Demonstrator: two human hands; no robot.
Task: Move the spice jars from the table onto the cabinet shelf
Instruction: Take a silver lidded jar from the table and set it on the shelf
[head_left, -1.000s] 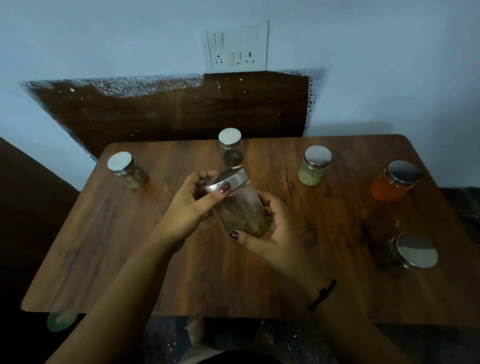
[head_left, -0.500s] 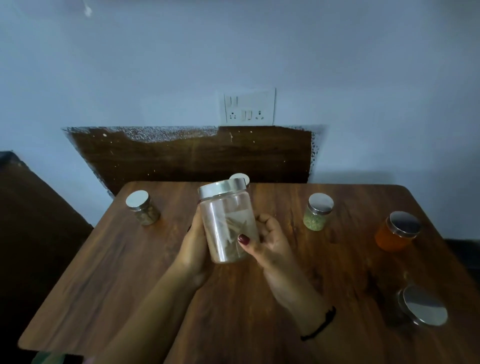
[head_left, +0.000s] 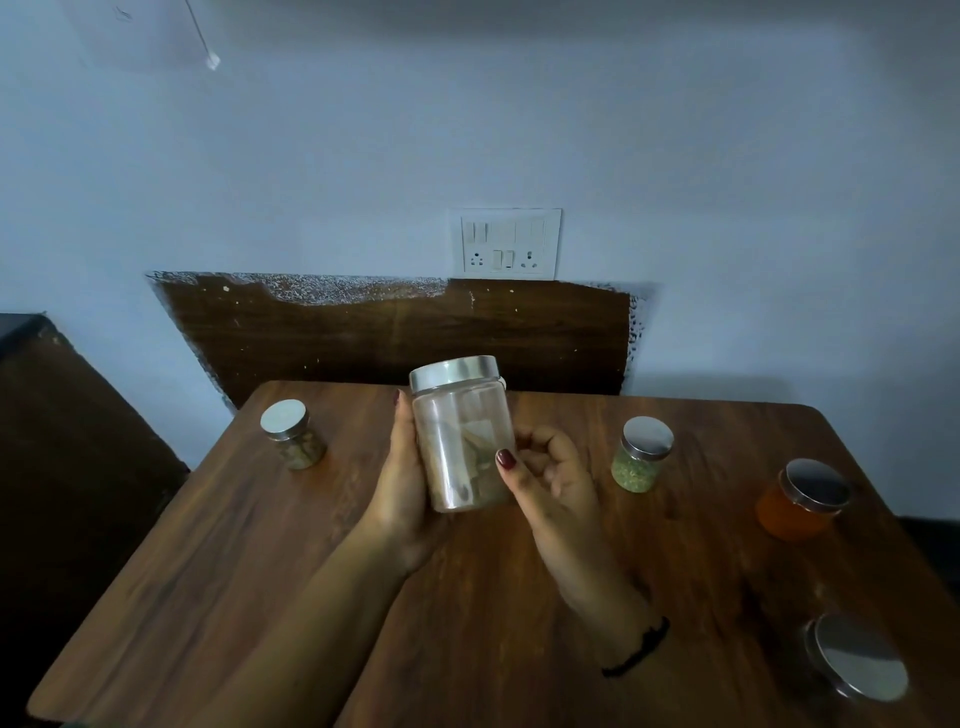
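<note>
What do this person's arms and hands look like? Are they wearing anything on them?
The left forearm and right forearm are bare, with no sleeves in view. The right hand has a thin black band around its wrist; the left hand shows no band or watch. The visible fingernails carry dark red nail polish. No rings can be made out.

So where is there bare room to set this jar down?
Bare: near-left of the table, from the small left jar to the front edge, and front-centre beneath the forearms. Crowded: the right side, with green jar, orange jar and dark jar.
</note>
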